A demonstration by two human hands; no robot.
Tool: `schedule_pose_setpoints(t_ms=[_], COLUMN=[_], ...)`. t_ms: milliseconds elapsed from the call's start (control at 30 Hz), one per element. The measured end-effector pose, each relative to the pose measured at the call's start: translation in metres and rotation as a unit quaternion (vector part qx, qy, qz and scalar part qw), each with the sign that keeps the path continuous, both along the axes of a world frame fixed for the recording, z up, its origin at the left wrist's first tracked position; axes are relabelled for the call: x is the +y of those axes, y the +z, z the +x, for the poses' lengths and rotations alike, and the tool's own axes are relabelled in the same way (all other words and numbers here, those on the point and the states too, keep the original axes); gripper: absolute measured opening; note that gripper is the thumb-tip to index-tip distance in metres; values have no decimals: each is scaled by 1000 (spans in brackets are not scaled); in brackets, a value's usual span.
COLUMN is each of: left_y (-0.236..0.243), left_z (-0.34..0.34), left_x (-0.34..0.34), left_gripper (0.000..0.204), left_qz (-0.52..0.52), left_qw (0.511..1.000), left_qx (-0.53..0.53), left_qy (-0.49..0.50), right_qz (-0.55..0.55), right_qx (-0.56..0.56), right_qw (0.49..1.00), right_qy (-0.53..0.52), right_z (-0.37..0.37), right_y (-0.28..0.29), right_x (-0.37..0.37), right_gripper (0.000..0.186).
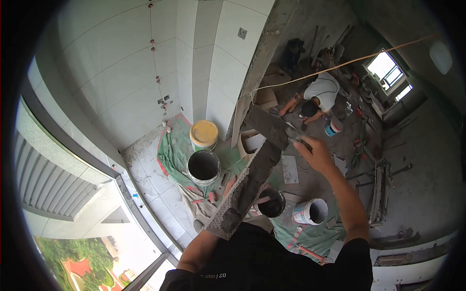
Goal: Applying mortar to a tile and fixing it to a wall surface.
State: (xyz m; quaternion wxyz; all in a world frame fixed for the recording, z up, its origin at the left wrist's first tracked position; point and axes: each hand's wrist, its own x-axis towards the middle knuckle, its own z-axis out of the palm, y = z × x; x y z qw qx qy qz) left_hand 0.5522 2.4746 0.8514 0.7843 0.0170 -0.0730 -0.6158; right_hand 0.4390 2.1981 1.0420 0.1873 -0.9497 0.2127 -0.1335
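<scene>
I look down from high up at a long tile (228, 206) held slanted in front of my chest, its rough back upward and smeared with dark grey mortar (259, 169). My left hand (208, 234) is under the tile's near end and mostly hidden; only the wrist shows. My right hand (316, 154) is raised over the far end, shut on a trowel (267, 127). The trowel's broad blade is coated with mortar and lies against the tile's top end.
Below on a green tarp (174, 150) stand a yellow-lidded bucket (204, 134), a grey bucket (203, 167), a black bucket (271, 202) and a white bucket (313, 211). Another person (318, 96) crouches on the cluttered floor. A white tiled wall (121, 72) rises on the left.
</scene>
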Motion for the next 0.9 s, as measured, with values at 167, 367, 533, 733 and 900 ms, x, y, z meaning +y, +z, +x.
schedule_pose_setpoints(t_ms=[167,367,533,733,900], left_y=[-53,-18,-2,-17,-25], left_z=[8,6,5,11,18], left_x=[-12,-17,-5,-7,-17], left_gripper=[73,71,73,75,77], left_qz=[18,21,-28,5,30], left_qw=[1000,1000,997,998,996], left_qx=[-7,-18,65,56,58], left_qy=[22,3,14,37,53], right_qz=[-46,-220,135,378,441], right_qx=[94,-36,-23,108,173], right_qw=[975,970,989,912,870], right_qy=[197,100,-51,-119,-136], right_z=[-41,4,-36,-65,-47], right_y=[11,-30,-39,-22,-31], right_x=[35,39,10,11,24], right_gripper=[31,33,41,44,44])
